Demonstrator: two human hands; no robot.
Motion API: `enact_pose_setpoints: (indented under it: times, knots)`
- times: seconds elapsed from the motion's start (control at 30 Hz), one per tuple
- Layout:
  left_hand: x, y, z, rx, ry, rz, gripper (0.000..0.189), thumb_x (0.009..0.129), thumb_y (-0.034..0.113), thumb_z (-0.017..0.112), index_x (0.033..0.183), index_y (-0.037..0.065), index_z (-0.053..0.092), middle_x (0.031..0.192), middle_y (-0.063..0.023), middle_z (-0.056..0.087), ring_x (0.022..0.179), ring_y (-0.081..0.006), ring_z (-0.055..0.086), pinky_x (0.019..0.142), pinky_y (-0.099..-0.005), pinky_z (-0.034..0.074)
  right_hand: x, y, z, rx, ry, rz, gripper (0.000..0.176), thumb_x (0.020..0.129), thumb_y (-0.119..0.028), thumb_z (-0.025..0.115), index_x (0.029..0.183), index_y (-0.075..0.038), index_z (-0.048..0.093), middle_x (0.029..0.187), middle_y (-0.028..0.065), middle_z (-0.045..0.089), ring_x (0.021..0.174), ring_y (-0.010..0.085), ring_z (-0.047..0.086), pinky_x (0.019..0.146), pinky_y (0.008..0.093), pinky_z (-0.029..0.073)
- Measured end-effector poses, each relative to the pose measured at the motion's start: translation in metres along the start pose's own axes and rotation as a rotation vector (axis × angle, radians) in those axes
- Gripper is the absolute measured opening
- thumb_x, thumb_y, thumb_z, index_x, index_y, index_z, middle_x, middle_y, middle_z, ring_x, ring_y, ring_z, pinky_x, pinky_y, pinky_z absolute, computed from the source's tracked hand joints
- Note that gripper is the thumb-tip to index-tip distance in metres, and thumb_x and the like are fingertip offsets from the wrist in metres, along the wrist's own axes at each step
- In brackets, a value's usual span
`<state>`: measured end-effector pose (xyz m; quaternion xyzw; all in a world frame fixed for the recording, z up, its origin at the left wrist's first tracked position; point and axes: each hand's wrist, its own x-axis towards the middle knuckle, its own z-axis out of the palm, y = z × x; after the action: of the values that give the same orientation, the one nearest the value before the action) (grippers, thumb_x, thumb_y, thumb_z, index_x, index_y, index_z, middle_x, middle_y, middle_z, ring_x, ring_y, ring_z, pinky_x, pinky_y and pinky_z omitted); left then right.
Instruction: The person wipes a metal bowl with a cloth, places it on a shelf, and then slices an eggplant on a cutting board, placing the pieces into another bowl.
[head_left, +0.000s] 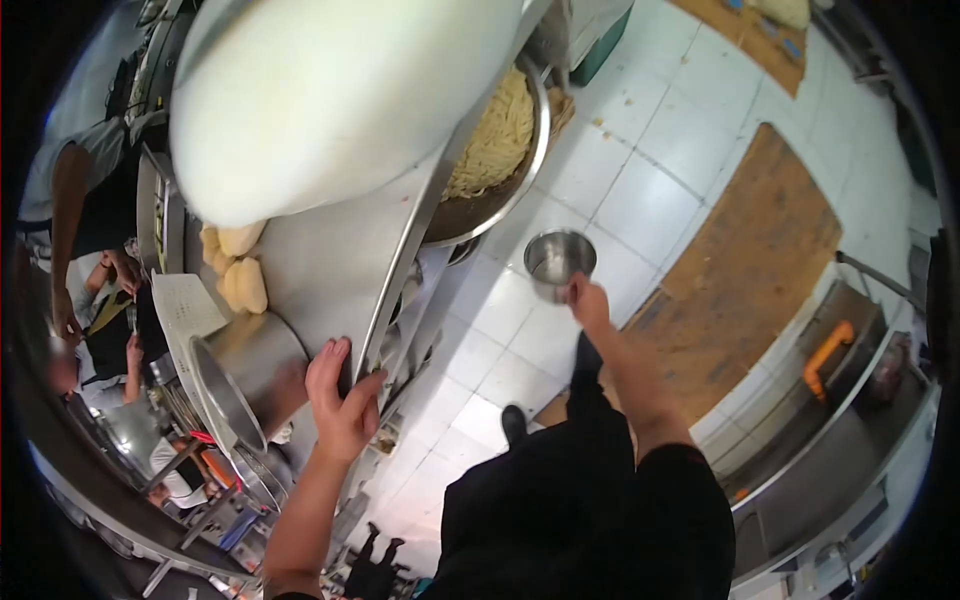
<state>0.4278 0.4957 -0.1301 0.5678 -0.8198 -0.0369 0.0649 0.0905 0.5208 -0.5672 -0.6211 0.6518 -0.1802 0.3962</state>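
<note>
My right hand (585,300) grips the near rim of a small round steel pot (558,258), held out over the tiled floor. What is inside the pot I cannot make out. My left hand (343,398) is at the edge of the steel counter (345,240), fingers stretched out and thumb apart, holding nothing. Close to its left a large steel pot (268,355) lies tilted on its side on the counter. Several pale yellow-brown lumps (240,270) sit beyond that pot. A wide metal bowl (540,135) of noodle-like strands (500,140) stands beside the counter.
A big white rounded thing (330,100) covers the upper counter. Brown boards (740,270) lie on the floor (500,385). On the right is a metal sink-like trough (850,400) with an orange handle-like piece (825,358). Other people (95,190) work at the left.
</note>
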Motion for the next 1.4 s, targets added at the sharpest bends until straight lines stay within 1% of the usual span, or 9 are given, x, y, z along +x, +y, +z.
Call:
enact_pose_setpoints:
  times: [0.2,0.3,0.37,0.5,0.7,1.13,1.3,1.33,1.4]
  knots:
    - [0.017,0.009,-0.004,-0.166,0.070,-0.008,0.030,0.073,-0.001,0.072,0.100,0.011,0.075,0.152,-0.0218,0.056,0.136,-0.0442,0.055,0.114,-0.0540,0.044,-0.149,-0.187,-0.206,0.451,0.059,0.059,0.014,0.094,-0.006,0.073,0.102,-0.001,0.063,0.083,0.0084,0.069,0.077,0.0182,0.071,0.071,0.0339,0.056]
    - [-0.009,0.035,-0.011,-0.191,0.165,-0.058,0.025,0.084,-0.001,0.071,0.107,0.008,0.072,0.146,-0.0206,0.060,0.133,-0.0408,0.058,0.112,-0.0519,0.046,-0.159,-0.277,-0.279,0.417,0.042,-0.166,0.022,0.086,-0.009,0.080,0.104,-0.004,0.067,0.096,0.0152,0.071,0.087,0.0301,0.072,0.073,0.0375,0.056]
    - [-0.050,0.068,-0.009,-1.077,0.404,-0.748,0.027,0.101,0.017,0.069,0.124,0.006,0.061,0.134,-0.0164,0.063,0.127,-0.0332,0.062,0.108,-0.0531,0.050,-0.157,-0.319,-0.304,0.408,-0.021,-0.258,0.023,0.086,-0.007,0.079,0.105,-0.004,0.067,0.100,0.0166,0.068,0.094,0.0361,0.069,0.080,0.0400,0.054]
    - [-0.077,0.045,-0.036,-1.597,0.818,-1.388,0.053,0.105,0.055,0.062,0.133,0.012,0.048,0.118,-0.0076,0.059,0.119,-0.0289,0.064,0.094,-0.0564,0.057,-0.111,-0.383,-0.312,0.239,-0.050,-0.538,0.024,0.087,-0.007,0.078,0.105,-0.003,0.063,0.095,0.0193,0.064,0.092,0.0416,0.064,0.078,0.0456,0.052]
    - [-0.052,-0.019,-0.017,-1.601,1.110,-1.206,0.019,0.097,0.015,0.070,0.095,0.006,0.054,0.078,-0.0067,0.060,0.077,-0.0260,0.072,0.079,-0.0432,0.064,-0.032,-0.431,-0.284,0.049,-0.206,-0.634,0.026,0.086,-0.008,0.080,0.105,-0.005,0.062,0.091,0.0190,0.065,0.088,0.0420,0.066,0.076,0.0480,0.052]
    - [-0.107,0.024,-0.033,-1.503,1.129,-1.277,0.005,0.096,0.011,0.065,0.099,0.012,0.061,0.090,-0.0020,0.067,0.083,-0.0120,0.068,0.080,-0.0395,0.065,0.059,-0.490,-0.328,0.040,-0.664,-0.757,0.039,0.094,-0.017,0.076,0.129,-0.008,0.062,0.090,0.0157,0.076,0.079,0.0355,0.072,0.072,0.0454,0.057]
    - [-0.171,0.072,-0.057,-1.801,1.191,-1.452,0.031,0.104,0.045,0.058,0.113,0.016,0.065,0.089,-0.0034,0.072,0.094,-0.0239,0.072,0.094,-0.0559,0.058,0.193,-0.510,-0.413,-0.086,0.105,-0.944,0.010,0.093,-0.012,0.074,0.099,-0.004,0.072,0.092,0.0123,0.071,0.087,0.0341,0.069,0.074,0.0435,0.056]
    - [-0.189,0.090,-0.047,-1.559,1.022,-1.727,0.040,0.103,0.047,0.062,0.118,0.010,0.068,0.087,-0.0048,0.073,0.093,-0.0252,0.073,0.089,-0.0531,0.059,0.215,-0.512,-0.429,-0.229,0.105,-0.932,0.015,0.088,-0.012,0.078,0.097,-0.006,0.069,0.098,0.0125,0.068,0.094,0.0363,0.065,0.080,0.0466,0.054]
    - [-0.215,0.140,-0.009,-0.123,-0.222,-1.579,0.042,0.102,0.039,0.070,0.123,0.003,0.069,0.089,-0.0069,0.073,0.088,-0.0223,0.072,0.079,-0.0442,0.060,0.250,-0.504,-0.446,-0.408,0.028,-0.972,0.031,0.084,-0.015,0.081,0.109,-0.007,0.066,0.107,0.0152,0.065,0.100,0.0379,0.064,0.086,0.0479,0.052]
